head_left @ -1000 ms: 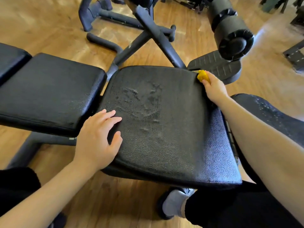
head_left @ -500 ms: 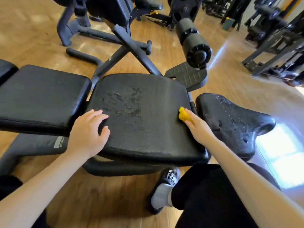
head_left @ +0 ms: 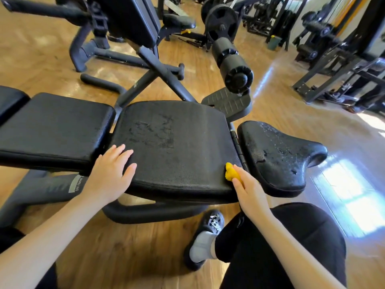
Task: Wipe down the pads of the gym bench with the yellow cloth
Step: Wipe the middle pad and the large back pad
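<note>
At centre frame the right hand (head_left: 249, 190) pinches the bunched yellow cloth (head_left: 230, 174) against the lower right corner of the middle pad (head_left: 177, 147), just beside the gap to the small pad (head_left: 279, 157) at right. The left hand (head_left: 110, 174) rests flat on the middle pad's lower left edge, fingers straight and slightly spread. Damp streaks mark the middle pad's upper part; droplets speckle the small pad. A third pad (head_left: 52, 128) lies at left.
</note>
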Available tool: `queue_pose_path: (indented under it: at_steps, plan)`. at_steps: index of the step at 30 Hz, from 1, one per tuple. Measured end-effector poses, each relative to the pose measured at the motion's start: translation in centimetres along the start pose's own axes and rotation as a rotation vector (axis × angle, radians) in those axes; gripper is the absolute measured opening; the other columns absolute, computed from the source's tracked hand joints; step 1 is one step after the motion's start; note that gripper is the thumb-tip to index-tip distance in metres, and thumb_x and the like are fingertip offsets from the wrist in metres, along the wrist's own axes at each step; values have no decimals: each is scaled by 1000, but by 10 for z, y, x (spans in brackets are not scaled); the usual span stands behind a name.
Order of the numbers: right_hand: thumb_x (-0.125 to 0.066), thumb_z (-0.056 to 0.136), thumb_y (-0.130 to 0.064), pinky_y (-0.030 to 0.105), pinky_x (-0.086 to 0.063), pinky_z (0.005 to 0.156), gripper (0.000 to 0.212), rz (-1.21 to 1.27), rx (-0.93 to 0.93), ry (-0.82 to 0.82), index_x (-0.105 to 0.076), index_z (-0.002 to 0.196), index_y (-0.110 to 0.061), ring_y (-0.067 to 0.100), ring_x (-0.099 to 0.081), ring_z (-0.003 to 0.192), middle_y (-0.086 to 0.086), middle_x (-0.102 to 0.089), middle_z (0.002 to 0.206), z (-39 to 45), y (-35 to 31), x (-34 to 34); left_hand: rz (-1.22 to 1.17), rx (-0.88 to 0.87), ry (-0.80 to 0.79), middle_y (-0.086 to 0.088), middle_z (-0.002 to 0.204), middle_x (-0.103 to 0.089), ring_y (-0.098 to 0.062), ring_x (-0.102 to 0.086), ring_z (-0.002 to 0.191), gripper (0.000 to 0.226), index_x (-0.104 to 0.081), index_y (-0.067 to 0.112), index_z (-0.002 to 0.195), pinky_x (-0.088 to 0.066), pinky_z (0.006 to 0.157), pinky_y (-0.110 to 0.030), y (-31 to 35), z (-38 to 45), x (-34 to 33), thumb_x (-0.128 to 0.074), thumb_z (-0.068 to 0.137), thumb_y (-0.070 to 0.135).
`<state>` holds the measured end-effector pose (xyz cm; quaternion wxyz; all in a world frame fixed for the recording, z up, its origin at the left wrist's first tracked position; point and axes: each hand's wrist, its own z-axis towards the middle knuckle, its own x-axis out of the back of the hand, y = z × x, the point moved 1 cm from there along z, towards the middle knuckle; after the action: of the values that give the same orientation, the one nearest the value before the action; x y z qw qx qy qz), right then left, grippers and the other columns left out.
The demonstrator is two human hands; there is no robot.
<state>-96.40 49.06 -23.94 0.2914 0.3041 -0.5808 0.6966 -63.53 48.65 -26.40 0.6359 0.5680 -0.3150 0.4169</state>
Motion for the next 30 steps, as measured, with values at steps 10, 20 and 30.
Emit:
queue_pose_path:
  at_steps: [10, 20, 30]
  plan:
    - [-43, 93, -27, 30, -24, 109, 40, -260, 408, -252, -44, 132, -18, 19, -34, 134, -2, -42, 143, 16, -79, -66, 31, 7, -11, -8, 149, -31, -25, -17, 141, 46, -40, 11, 138, -11, 113, -47, 6, -4, 1, -39, 95, 29]
    - [-45, 94, -19, 4, -10, 108, 51, -193, 350, -499, -25, 136, -41, -6, -16, 136, -30, -22, 141, 28, -25, -1, -18, 109, -179, 1, 156, 9, -15, 8, 142, 91, -2, 18, 147, -11, 113, -43, -2, -20, 14, -47, 81, 62]
    - [-45, 94, -22, 10, -4, 105, 49, -235, 656, -663, -30, 141, -26, -2, -14, 136, -13, -25, 150, 68, -133, -108, -69, 130, -147, 0, 156, 5, -14, 3, 142, 119, 8, 17, 146, -10, 110, -31, -21, -34, 16, -58, 62, 71]
